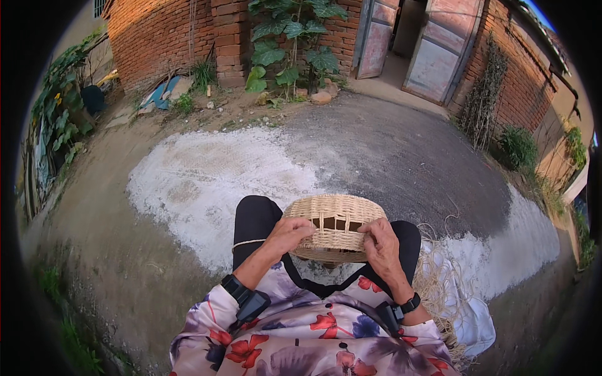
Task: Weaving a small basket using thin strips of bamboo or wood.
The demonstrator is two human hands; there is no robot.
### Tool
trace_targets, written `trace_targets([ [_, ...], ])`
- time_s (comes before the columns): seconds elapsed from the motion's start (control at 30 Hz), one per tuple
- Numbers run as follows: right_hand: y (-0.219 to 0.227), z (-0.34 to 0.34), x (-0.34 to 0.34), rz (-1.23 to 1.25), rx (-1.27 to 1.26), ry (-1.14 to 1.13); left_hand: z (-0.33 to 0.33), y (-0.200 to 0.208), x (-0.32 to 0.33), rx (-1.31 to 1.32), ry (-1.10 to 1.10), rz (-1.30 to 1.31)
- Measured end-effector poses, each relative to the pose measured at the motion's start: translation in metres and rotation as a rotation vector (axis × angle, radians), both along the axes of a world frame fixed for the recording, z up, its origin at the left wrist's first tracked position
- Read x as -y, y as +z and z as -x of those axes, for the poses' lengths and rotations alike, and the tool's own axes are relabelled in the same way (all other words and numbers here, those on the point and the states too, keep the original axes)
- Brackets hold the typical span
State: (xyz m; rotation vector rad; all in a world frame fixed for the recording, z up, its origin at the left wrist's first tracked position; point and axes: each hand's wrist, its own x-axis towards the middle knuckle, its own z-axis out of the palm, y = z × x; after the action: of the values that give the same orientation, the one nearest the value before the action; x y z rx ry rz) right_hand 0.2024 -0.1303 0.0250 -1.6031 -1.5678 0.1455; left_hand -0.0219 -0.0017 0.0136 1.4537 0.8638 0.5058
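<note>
1. My left hand (pixel 285 235) was curled closed on the near rim of the woven straw basket (pixel 334 227), fingers bent over its edge at about seven o'clock of the basket.
2. My right hand (pixel 381 245) gripped the same rim at about four o'clock, fingertips pressed into the weave.
3. The basket rested on my lap between my knees in black trousers (pixel 254 218), its pale rounded side turned up and away from me. A small gap showed in the weave near the rim; what lay inside I could not tell.
4. A thin straw strand (pixel 246 243) ran from under my left hand across my left knee.
5. At three to four o'clock of me, a loose heap of straw fibres (pixel 439 285) lay on a white cloth (pixel 475 319).
6. Farther out, at twelve o'clock, a whitish patch (pixel 207 175) spread over the grey ground.
7. Beyond it, a large-leaved plant (pixel 291 44) stood against the brick wall (pixel 157 37), with weathered double doors (pixel 436 53) at one o'clock.
8. At eleven o'clock, a flat blue sheet (pixel 160 93) lay by the wall's foot.
</note>
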Motion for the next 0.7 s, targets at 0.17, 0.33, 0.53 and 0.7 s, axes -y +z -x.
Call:
trace_targets([
  [0.17,-0.017,-0.034,0.001,-0.098,-0.037,-0.062,-0.045,0.016,0.002,0.056,-0.061,0.056],
  [0.33,-0.06,-0.047,0.026,0.063,0.12,-0.111,-0.08,0.015,0.01,-0.191,-0.291,-0.455],
  [0.53,-0.033,-0.029,0.027,-0.089,-0.044,-0.316,-0.071,0.033,0.028,-0.279,-0.218,-0.623],
  [0.7,-0.023,-0.03,0.028,-0.008,0.104,-0.096,-0.019,0.075,-0.015,-0.162,-0.326,-0.196],
])
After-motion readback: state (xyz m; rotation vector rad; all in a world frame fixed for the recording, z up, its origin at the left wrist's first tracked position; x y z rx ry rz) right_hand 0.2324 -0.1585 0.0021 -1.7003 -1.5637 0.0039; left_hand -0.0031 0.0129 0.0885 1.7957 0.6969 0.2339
